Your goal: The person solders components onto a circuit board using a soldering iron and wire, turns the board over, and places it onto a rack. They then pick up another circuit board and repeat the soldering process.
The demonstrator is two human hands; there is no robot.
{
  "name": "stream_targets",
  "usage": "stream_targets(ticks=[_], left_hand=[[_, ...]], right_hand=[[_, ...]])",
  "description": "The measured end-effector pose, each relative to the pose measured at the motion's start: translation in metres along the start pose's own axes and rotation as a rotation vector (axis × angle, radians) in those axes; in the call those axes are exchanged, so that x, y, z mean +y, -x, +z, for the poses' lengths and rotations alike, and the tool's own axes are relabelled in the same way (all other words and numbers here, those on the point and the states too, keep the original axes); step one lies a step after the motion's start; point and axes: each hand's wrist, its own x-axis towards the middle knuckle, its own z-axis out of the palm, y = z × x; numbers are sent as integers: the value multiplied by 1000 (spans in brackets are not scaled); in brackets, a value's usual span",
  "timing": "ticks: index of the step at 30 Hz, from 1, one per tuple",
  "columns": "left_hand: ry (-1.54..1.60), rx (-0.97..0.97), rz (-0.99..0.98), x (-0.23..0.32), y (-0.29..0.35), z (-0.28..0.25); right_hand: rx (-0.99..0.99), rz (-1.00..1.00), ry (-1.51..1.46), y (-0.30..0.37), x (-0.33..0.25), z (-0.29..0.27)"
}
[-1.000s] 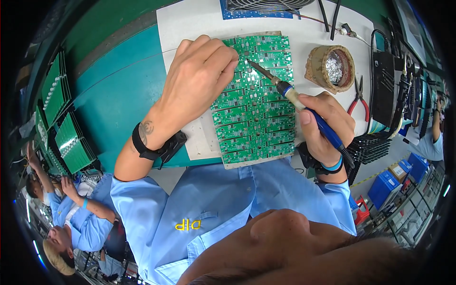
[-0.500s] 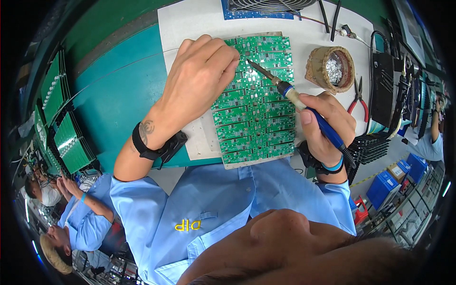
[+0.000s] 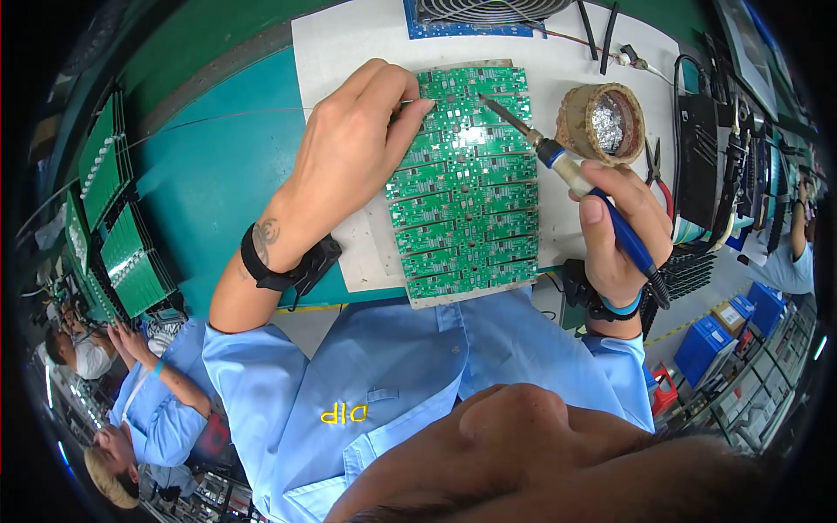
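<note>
A panel of green circuit boards [image 3: 462, 213] lies on a thin backing in front of me. My left hand [image 3: 353, 139] is closed at its upper left, thumb and index finger pinching a thin solder wire [image 3: 261, 111] that trails off to the left. My right hand [image 3: 623, 235] grips a blue-handled soldering iron [image 3: 558, 161] like a pen, right of the panel. The iron's tip points up and left over the upper part of the panel; whether it touches the board I cannot tell.
A brown-rimmed pot [image 3: 602, 122] with silvery content stands right of the panel, beside red-handled pliers [image 3: 667, 187]. A fan grille [image 3: 493, 9] sits at the far edge. Stacked green boards [image 3: 131, 253] stand at left, near a co-worker [image 3: 166, 410].
The soldering iron and my right hand have shifted right, so the tip is farther from my left fingers. My left hand has moved slightly left.
</note>
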Motion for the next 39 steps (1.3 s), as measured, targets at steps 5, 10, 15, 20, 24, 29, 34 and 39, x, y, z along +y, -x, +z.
stream_targets(ticks=[5,10,15,20,24,29,34,39], left_hand=[[9,-14,-19,1,-7,-2],[-59,13,75,-1,-11,1],[-168,-13,125,-3,-13,-1],[-126,-4,139,-7,-13,3],[-128,-24,134,-8,-14,4],[-113,-24,150,-8,-13,6],[-87,-22,155,-7,-14,8],[-70,-34,152,-6,-16,9]], right_hand=[[-29,-62,-4,-5,5,1],[-53,-95,-100,-10,7,8],[-85,-104,-55,-10,11,12],[-90,-105,-47,-12,12,14],[-99,-97,-42,-10,11,14],[-119,-84,-35,-8,11,14],[-129,-95,-25,-7,9,15],[-123,-117,-27,-5,12,16]])
